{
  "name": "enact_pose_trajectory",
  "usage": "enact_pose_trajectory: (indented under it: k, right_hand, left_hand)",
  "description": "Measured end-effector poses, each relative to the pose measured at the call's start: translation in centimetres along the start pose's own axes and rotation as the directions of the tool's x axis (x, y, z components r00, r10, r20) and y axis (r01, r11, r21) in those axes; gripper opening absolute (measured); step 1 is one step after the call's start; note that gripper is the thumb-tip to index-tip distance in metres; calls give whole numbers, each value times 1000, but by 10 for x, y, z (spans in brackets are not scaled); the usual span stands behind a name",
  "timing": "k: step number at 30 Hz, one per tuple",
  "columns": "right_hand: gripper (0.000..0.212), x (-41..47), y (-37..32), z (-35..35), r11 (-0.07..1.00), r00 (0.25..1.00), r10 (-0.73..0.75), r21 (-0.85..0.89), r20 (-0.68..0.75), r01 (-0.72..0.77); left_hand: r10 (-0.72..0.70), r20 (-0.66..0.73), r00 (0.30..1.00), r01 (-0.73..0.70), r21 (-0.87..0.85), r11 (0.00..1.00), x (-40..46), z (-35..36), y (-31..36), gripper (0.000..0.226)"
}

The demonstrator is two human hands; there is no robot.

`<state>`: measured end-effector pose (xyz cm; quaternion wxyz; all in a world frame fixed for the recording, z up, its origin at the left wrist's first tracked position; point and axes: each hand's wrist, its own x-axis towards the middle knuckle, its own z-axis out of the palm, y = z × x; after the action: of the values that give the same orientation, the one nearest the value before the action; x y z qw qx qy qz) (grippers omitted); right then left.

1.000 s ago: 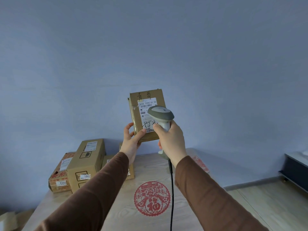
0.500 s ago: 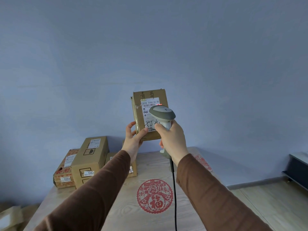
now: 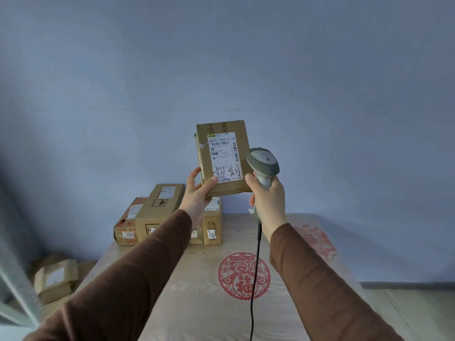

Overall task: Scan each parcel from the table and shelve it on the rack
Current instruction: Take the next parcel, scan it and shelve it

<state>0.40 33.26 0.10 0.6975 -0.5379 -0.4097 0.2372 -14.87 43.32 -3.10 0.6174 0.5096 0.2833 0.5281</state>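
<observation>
Your scanner (image 3: pixel 263 161) has slid off the label to the right of the parcel (image 3: pixel 222 159), which a moment ago it partly covered; the whole shipping label (image 3: pixel 225 157) now faces you, and the view has swung left a little.

Your left hand (image 3: pixel 197 193) holds the parcel upright above the counter (image 3: pixel 320 279), thumb across the lower front and fingers (image 3: pixel 194 173) curled behind the left edge, so the barcode stays unobstructed. Your right hand (image 3: pixel 267 195) is wrapped round the scanner's grip, its head just beside the parcel's right edge, its cord (image 3: pixel 256 267) hanging down to the counter.

That suggests the read is done and shelving comes next. More boxes (image 3: pixel 157 212) wait at the counter's far left, with other cartons (image 3: pixel 55 279) lower left beyond its edge.
</observation>
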Motion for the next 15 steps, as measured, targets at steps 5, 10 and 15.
enact_pose_trajectory:
  k: [5,10,15]
  right_hand:
    - [25,-4,23,23,988,995,87,125,48,-92]
    - [30,-35,38,76,957,958,164,197,235,-213]
    - [35,-94,34,143,916,894,194,252,405,-313]
  left_hand:
    - [10,-125,992,-9,4,1000,-32,-37,12,68]
    - [26,-222,975,-5,94,996,-81,-86,27,59]
    - [68,-354,933,-26,123,992,-146,-146,58,55]
